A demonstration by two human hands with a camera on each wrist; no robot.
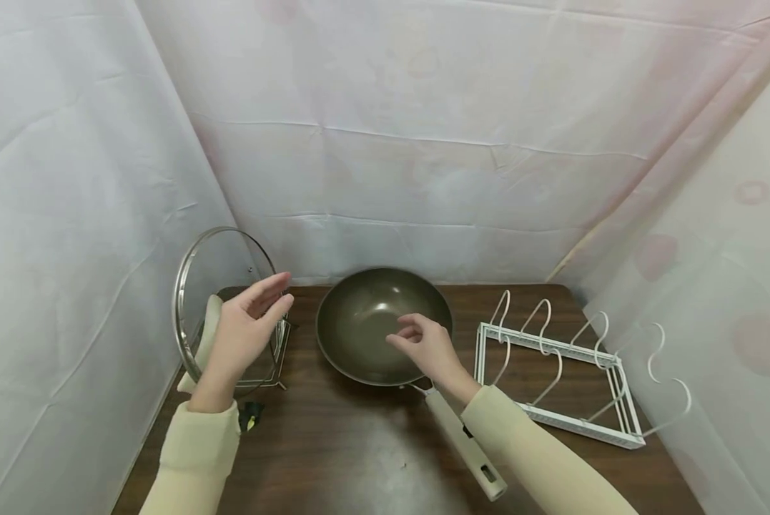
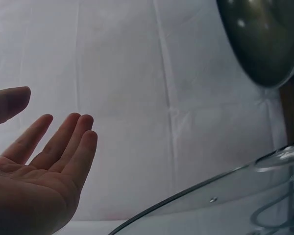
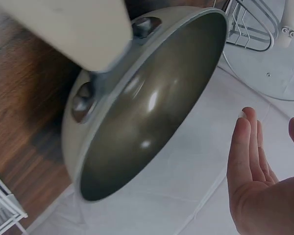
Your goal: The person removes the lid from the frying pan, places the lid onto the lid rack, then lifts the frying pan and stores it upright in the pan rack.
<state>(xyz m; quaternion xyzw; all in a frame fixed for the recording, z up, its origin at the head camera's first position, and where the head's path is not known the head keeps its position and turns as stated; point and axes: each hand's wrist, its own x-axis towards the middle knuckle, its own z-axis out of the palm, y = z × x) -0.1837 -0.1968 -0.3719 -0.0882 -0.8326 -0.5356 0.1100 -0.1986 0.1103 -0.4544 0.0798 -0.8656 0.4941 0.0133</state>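
Observation:
A wok (image 1: 352,336) with a dark inside and a cream handle (image 1: 458,436) sits at the middle of the table, its handle angled toward the near right. Over its right side hovers my right hand (image 1: 428,349), fingers relaxed and holding nothing; the right wrist view shows this hand (image 3: 257,181) apart from the wok (image 3: 152,112). To the left, a glass lid (image 1: 180,307) stands on edge in a wire stand (image 1: 280,357), its cream handle (image 1: 209,332) partly behind my left arm. My left hand (image 1: 246,325) is in front of the lid, fingers loosely extended, with nothing in it.
A white wire rack (image 1: 561,350) with several upright curved dividers lies at the right of the brown table (image 1: 333,450). Near the left sleeve is a small black and yellow item (image 1: 251,415). Pale curtains (image 1: 385,179) hang behind and on both sides.

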